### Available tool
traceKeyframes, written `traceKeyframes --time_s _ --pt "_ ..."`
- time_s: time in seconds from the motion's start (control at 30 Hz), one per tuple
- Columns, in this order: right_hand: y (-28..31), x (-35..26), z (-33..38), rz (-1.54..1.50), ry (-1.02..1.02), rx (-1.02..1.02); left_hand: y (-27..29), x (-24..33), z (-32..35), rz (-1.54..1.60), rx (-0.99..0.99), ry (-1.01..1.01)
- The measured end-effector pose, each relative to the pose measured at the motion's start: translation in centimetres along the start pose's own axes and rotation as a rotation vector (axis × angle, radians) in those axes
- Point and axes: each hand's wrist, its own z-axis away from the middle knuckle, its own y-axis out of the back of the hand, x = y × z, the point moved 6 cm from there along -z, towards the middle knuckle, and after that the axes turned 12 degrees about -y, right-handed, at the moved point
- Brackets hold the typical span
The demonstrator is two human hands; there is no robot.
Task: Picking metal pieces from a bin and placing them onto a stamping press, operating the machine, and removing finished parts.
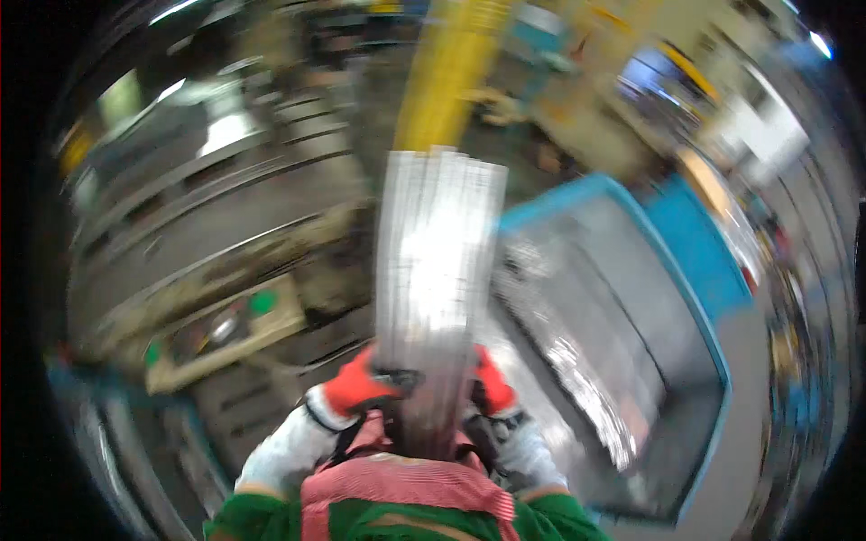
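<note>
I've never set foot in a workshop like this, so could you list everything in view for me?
Bundle of metal strips: one, silvery, upright in the picture between the two hands
Tub: one, blue rim, grey inside, right
Metal pieces: several, silvery, in the tub; too blurred to count
Blue container: one, blue, beyond the tub's right side
Post: one, yellow, top centre
Button panel: one, beige with two green spots, left
Background equipment: count unclear, mostly grey, upper left and right, blurred
Apron: one, pinkish red, bottom centre
Sleeves: two, green, bottom
Left hand: one, red glove, bundle's left side
Right hand: one, red glove, bundle's right side
</note>
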Motion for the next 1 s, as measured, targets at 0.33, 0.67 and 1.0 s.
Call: traceKeyframes --time_s 0.33,0.67,1.0 --pt "-15.1 -11.7 -11.9 -0.032 0.307 -0.27 15.7 6.0 13.5 -0.147 0.4 -0.403" --pt "-29.1 -17.3 -24.5 -0.275 -0.255 -0.92 25.9 2.6 18.6 -0.028 0.871 -0.27" --pt "-33.8 -26.2 -39.4 0.24 0.069 -0.968 34.8 3.8 13.3 -0.087 1.184 -0.286"
